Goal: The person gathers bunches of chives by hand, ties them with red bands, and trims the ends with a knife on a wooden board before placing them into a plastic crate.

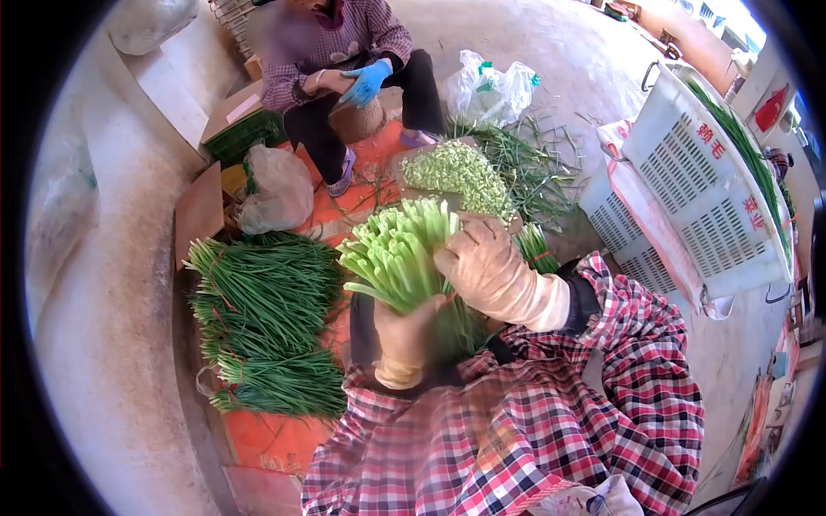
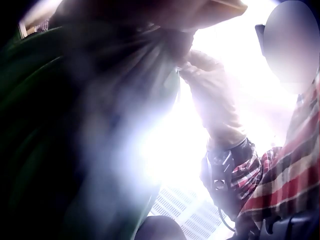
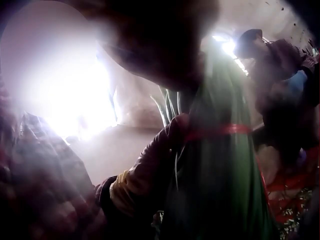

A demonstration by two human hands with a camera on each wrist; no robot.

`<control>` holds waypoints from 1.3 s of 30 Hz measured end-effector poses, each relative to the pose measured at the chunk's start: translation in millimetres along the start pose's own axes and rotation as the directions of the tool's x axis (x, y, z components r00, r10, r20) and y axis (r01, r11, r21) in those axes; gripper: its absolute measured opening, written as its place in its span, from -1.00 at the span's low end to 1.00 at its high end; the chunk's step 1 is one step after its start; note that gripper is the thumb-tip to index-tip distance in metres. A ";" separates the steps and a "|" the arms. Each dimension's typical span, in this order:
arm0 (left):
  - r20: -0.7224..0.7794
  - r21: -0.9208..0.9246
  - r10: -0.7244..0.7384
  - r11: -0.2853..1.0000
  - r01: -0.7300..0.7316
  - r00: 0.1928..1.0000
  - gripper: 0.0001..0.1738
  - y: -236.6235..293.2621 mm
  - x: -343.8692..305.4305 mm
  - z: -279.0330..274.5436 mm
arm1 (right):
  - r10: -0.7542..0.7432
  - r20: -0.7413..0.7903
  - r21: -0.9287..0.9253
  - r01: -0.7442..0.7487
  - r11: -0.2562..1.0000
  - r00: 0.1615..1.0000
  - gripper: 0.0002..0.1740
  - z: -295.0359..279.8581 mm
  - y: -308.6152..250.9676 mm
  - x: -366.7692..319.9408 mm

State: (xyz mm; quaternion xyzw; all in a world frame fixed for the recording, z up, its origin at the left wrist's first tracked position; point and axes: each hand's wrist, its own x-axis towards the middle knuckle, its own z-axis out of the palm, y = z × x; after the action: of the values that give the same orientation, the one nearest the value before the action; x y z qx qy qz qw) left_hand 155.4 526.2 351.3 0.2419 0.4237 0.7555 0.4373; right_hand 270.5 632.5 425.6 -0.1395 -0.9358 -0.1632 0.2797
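A thick bundle of garlic chives stands upright before the wearer's lap, its pale cut stem ends on top. Around its lower left side my gloved left hand grips the stalks, partly blurred. My gloved right hand has curled fingers on the right edge of the bundle, just below the stem ends. In the right wrist view a red band circles the chives, with the left hand beside it. The left wrist view is mostly glare, but the right forearm shows there.
Several tied chive bundles lie on the left over an orange sheet. Ahead are a heap of pale trimmings and loose green leaves. Large white crates stand at the right. Another person sits opposite.
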 end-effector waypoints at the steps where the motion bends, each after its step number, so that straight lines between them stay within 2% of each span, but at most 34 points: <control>1: -0.001 0.002 -0.001 1.000 0.001 1.000 -0.33 -0.7 0.5 -0.9 | 0.001 0.000 0.002 -0.001 1.000 1.000 -0.91 -3.2 -1.3 -2.5; 3: 0.015 -0.073 -0.039 0.997 0.040 0.999 -0.33 -3.6 -1.0 -3.7 | 0.092 0.076 0.245 -0.108 0.963 0.993 -0.93 -12.9 -8.9 -11.3; 4: 0.021 0.065 0.035 0.997 -0.036 0.999 -0.31 -6.2 -0.1 -8.1 | 0.096 0.045 0.338 -0.106 0.935 0.994 -0.87 -13.8 -12.1 -18.9; 5: 0.020 0.068 0.032 0.997 -0.034 0.999 -0.31 -5.6 -0.5 -9.2 | 0.099 0.045 0.340 -0.108 0.934 0.994 -0.87 -21.3 -12.7 -21.1; 7: 0.002 0.018 -0.057 0.998 0.057 0.998 -0.29 -2.2 -0.1 -9.8 | -0.030 0.163 0.693 -0.093 0.715 0.986 -0.82 -44.9 -10.1 -23.1; 8: -0.008 0.051 -0.028 0.998 0.028 1.000 -0.28 -9.6 1.9 -14.2 | -0.139 0.136 0.508 0.051 0.860 0.981 -0.78 -52.8 -6.3 -30.2; 9: -0.004 0.056 -0.026 0.998 0.026 1.000 -0.28 -11.1 0.3 -17.5 | -0.134 0.131 0.507 0.050 0.861 0.982 -0.78 -62.5 7.5 -30.6; 10: 0.013 0.110 -0.014 0.994 0.012 1.000 -0.27 -8.7 0.4 -18.1 | -0.177 0.115 0.723 0.040 0.689 0.977 -0.76 -71.1 31.7 -24.0; 11: 0.027 0.163 0.003 0.987 -0.007 1.000 -0.26 -6.1 0.0 -19.7 | -0.221 0.085 0.885 0.028 0.466 0.972 -0.71 -75.6 57.0 -18.6; 12: 0.068 0.169 0.018 0.985 -0.030 0.998 -0.24 -17.7 2.3 -31.7 | 0.109 0.343 0.774 -0.346 0.531 0.933 -0.56 -73.4 86.1 -20.3; 13: 0.072 0.171 0.028 0.984 -0.040 0.997 -0.24 -21.3 -0.3 -35.6 | 0.436 0.525 0.571 -0.682 0.457 0.731 -0.38 -67.1 103.9 -24.2; 14: 0.144 0.022 0.009 1.000 -0.012 0.990 -0.21 -23.5 -3.0 -36.4 | 0.442 0.515 0.572 -0.679 0.460 0.734 -0.38 -52.8 101.5 -28.1; 15: 0.218 -0.132 0.008 0.991 0.021 0.976 -0.18 -24.9 0.5 -34.3 | 0.476 0.535 0.347 -0.696 0.628 0.698 -0.14 -34.2 99.2 -29.1; 16: 0.321 -0.073 0.043 0.997 -0.020 0.946 -0.05 -17.0 4.9 -29.6 | 0.513 0.544 0.097 -0.657 0.748 0.664 0.12 -24.1 94.8 -25.2; 17: 0.313 -0.078 0.054 0.996 -0.031 0.948 -0.05 -15.3 10.0 -30.6 | 0.189 0.526 0.620 -0.526 0.583 0.829 0.41 -38.6 76.8 -17.2; 18: 0.381 0.011 -0.002 1.000 -0.003 0.924 0.00 -15.2 11.5 -34.2 | -0.003 0.520 0.769 -0.467 0.437 0.854 0.50 -12.7 69.9 -29.4; 19: 0.446 0.102 -0.070 0.994 0.027 0.892 0.05 -16.1 11.5 -34.4 | -0.043 0.364 0.911 -0.347 0.222 0.930 0.53 -8.8 49.1 -18.6; 20: 0.499 0.149 -0.076 0.989 0.001 0.863 0.08 -16.3 11.9 -31.6 | -0.057 0.336 0.835 -0.325 -0.443 0.940 0.55 -0.2 22.2 -16.2; 21: 0.548 0.291 -0.187 0.956 0.023 0.815 0.16 -43.0 17.1 -45.9 | -0.038 0.359 0.755 -0.314 -0.575 0.932 0.54 -1.3 10.4 -12.7; 23: 0.590 0.326 -0.251 0.944 0.058 0.767 0.17 -33.3 13.9 -40.3 | 0.008 0.343 0.769 -0.276 -0.577 0.939 0.49 7.0 -2.0 -13.1; 25: 0.590 0.305 -0.263 0.948 0.091 0.763 0.18 -24.0 10.8 -33.2 | 0.027 0.397 0.769 -0.316 -0.555 0.918 0.44 -8.5 -10.2 -13.9; 26: 0.588 0.281 -0.256 0.954 0.103 0.768 0.19 -17.5 9.3 -28.9 | 0.074 0.326 0.849 -0.257 -0.461 0.943 0.41 -9.0 -13.7 -16.9; 27: 0.590 0.251 -0.244 0.962 0.112 0.770 0.20 -11.2 8.3 -24.2 | 0.111 0.326 0.850 -0.240 -0.468 0.939 0.42 -13.4 -18.6 -22.5; 29: 0.605 0.190 -0.221 0.973 0.131 0.765 0.21 4.3 11.7 -10.0 | 0.193 0.216 0.941 -0.151 -0.302 0.957 0.43 -21.3 -10.9 -24.9; 30: 0.612 0.160 -0.219 0.975 0.152 0.760 0.21 11.0 12.7 -2.6 | 0.285 0.196 0.932 -0.088 -0.353 0.938 0.44 -27.9 -9.4 -21.5; 33: 0.634 0.095 -0.201 0.979 0.183 0.747 0.23 23.9 16.0 22.3 | 0.521 0.179 0.960 -0.032 -0.278 0.834 0.43 -52.3 -0.3 -14.0; 34: 0.659 0.002 -0.054 0.998 0.070 0.750 0.28 15.8 18.4 29.9 | 0.619 0.099 0.995 -0.084 -0.053 0.779 0.41 -51.3 9.1 -13.6; 35: 0.610 0.201 -0.013 0.970 -0.139 0.792 0.28 9.2 15.3 28.7 | 0.619 0.077 0.997 -0.068 -0.038 0.782 0.41 -46.1 12.2 -9.9; 36: 0.616 0.199 -0.003 0.968 -0.152 0.788 0.28 3.9 15.6 29.2 | 0.654 0.033 0.993 -0.097 0.063 0.756 0.39 -38.7 8.9 -6.6; 37: 0.576 0.189 0.005 0.972 -0.139 0.817 0.09 6.5 11.8 35.8 | 0.682 -0.010 0.978 -0.134 0.158 0.732 0.37 -36.0 2.9 -2.3; 38: 0.533 0.181 0.006 0.976 -0.121 0.846 -0.10 7.5 8.0 39.6 | 0.650 0.029 0.963 -0.195 0.186 0.759 0.32 -35.6 -6.5 0.7; 39: 0.532 0.184 0.012 0.974 -0.129 0.847 -0.10 5.8 5.3 40.9 | 0.647 0.023 0.964 -0.187 0.186 0.762 0.32 -36.0 -7.7 2.8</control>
State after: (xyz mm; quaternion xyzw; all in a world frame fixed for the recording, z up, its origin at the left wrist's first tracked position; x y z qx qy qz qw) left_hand 180.2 546.8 377.7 0.5006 0.3564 0.6260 0.4801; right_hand 282.7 612.2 453.9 -0.1732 -0.6941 0.4652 0.5214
